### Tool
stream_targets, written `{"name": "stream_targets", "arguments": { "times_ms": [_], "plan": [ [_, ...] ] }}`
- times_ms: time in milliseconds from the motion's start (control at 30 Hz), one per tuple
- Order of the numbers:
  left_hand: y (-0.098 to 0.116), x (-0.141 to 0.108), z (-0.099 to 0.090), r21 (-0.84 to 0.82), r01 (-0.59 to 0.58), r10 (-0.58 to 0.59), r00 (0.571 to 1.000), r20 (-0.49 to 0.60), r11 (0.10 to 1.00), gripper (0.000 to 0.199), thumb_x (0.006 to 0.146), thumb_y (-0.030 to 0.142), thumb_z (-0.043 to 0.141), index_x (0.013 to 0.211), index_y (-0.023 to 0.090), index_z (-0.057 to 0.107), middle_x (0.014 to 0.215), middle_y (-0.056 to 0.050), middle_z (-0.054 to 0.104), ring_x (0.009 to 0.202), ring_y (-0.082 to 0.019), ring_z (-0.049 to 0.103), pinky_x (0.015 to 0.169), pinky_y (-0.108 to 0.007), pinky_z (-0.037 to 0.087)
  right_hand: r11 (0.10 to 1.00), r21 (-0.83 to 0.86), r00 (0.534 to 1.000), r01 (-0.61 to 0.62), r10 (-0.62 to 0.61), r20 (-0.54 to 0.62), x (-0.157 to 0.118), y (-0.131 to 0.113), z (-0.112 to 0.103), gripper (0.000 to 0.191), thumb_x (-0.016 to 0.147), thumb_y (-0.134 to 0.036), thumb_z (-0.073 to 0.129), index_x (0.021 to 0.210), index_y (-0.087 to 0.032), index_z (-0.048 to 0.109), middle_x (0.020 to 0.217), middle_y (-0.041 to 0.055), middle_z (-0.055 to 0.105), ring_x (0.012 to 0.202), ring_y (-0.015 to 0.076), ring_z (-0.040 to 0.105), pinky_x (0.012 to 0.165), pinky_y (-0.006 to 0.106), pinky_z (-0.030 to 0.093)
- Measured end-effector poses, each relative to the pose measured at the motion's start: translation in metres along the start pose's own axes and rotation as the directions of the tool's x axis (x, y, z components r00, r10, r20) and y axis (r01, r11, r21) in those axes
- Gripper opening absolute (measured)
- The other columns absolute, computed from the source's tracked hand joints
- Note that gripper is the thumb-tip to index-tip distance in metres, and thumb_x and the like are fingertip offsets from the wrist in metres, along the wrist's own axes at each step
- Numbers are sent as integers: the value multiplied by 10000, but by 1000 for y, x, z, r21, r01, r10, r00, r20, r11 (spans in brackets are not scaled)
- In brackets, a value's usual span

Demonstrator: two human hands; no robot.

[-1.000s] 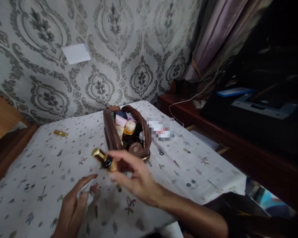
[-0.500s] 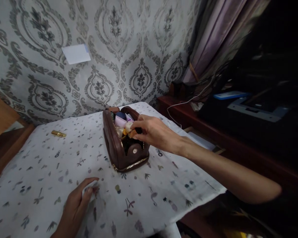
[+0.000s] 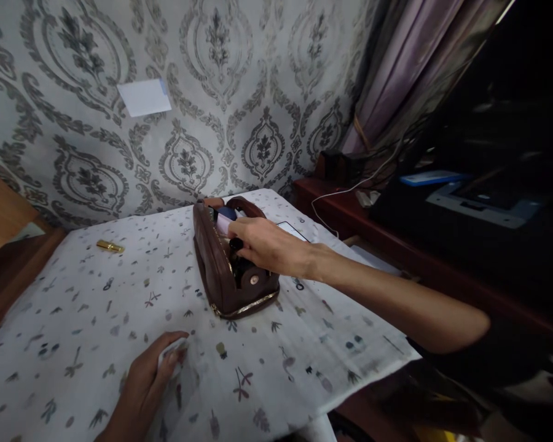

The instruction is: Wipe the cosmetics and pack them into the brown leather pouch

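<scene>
A brown zippered bag stands unzipped on the patterned white cloth, with a pink item and a dark blue round item showing inside. My right hand reaches into its opening from the right, fingers bent around a small item with a round black end. Its fingertips are partly hidden in the bag. On the cloth in front of the bag, my left hand is curled around a small whitish item, probably a cloth or tissue, partly covered by the fingers.
A gold tube lies at the left of the cloth. Behind my right wrist, part of a phone-like flat object shows. A white cable runs along the dark red furniture at the right. Patterned wall stands behind.
My right hand has moved slightly left, further over the bag's opening. The orange-brown and cream items at its fingers no longer show; a black round end does. My left hand stays nearly still.
</scene>
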State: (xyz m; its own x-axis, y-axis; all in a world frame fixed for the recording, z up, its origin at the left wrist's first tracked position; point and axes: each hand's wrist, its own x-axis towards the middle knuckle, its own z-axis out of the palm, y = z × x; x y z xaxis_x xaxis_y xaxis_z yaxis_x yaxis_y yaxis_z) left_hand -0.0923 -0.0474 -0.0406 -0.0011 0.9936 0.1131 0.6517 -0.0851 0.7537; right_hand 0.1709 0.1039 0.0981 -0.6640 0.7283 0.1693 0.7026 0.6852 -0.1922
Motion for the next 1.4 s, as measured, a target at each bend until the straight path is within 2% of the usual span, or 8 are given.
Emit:
{"name": "stream_targets", "arguments": {
  "times_ms": [267,433,700,900,1000,1067,1200,1400],
  "plan": [
    [9,0,5,-38,21,-22,999,-35,999,462,920,585,470,981,228,758,884,-62,763,832,-248,711,807,-304,568,997,11,997,73,-73,7,-2,1,3,110,906,-43,631,938,-107,714,982,104,691,943,211,663,815,299,451],
    [4,-3,9,-64,51,-54,997,-60,997,439,910,584,497,985,240,758,912,-49,768,849,-242,714,825,-304,562,999,-48,999,10,-8,40,2,-3,-2,99,955,-140,630,935,-90,713,988,150,719,989,257,681,818,319,451],
    [-11,1,5,-21,34,-33,999,17,999,481,935,596,463,1050,225,747,959,-74,771,892,-260,714,856,-342,575,979,-180,994,-93,103,47,2,-7,-1,212,1008,-270,578,990,-101,705,1046,154,714,1003,265,678,764,316,432],
    [-19,3,4,9,6,-6,1000,22,1000,510,943,617,431,1061,232,743,1016,-73,776,932,-264,721,836,-330,578,993,-85,996,-82,79,-30,-5,-1,-2,252,1015,-212,525,879,-128,720,1001,113,664,859,194,635,688,284,394],
    [-19,3,3,8,7,-7,999,47,1000,497,943,609,443,1067,230,740,962,-65,770,898,-259,718,818,-325,578,998,45,982,-47,55,-179,-11,14,3,277,998,-168,525,829,-134,741,872,77,660,798,168,610,700,272,395],
    [-18,3,2,3,5,-5,999,50,1000,494,942,607,444,1055,228,740,932,-63,765,868,-256,715,807,-322,578,986,166,940,-35,88,-329,-17,28,7,227,961,-159,572,825,-143,752,818,52,667,772,155,605,707,265,399],
    [-12,3,4,-22,11,-10,999,38,1000,469,937,596,459,1033,233,740,959,-61,763,907,-254,709,827,-311,567,905,425,792,-14,270,-548,-31,52,14,156,855,-220,674,716,-161,712,698,6,653,666,130,571,641,249,395],
    [3,0,8,-92,48,-50,999,-20,995,450,917,602,485,977,232,735,833,-43,725,813,-242,676,765,-298,538,692,721,603,-43,593,-534,-54,73,34,519,693,-545,810,504,-188,485,486,-55,428,507,81,353,499,242,266]
  ]
}}
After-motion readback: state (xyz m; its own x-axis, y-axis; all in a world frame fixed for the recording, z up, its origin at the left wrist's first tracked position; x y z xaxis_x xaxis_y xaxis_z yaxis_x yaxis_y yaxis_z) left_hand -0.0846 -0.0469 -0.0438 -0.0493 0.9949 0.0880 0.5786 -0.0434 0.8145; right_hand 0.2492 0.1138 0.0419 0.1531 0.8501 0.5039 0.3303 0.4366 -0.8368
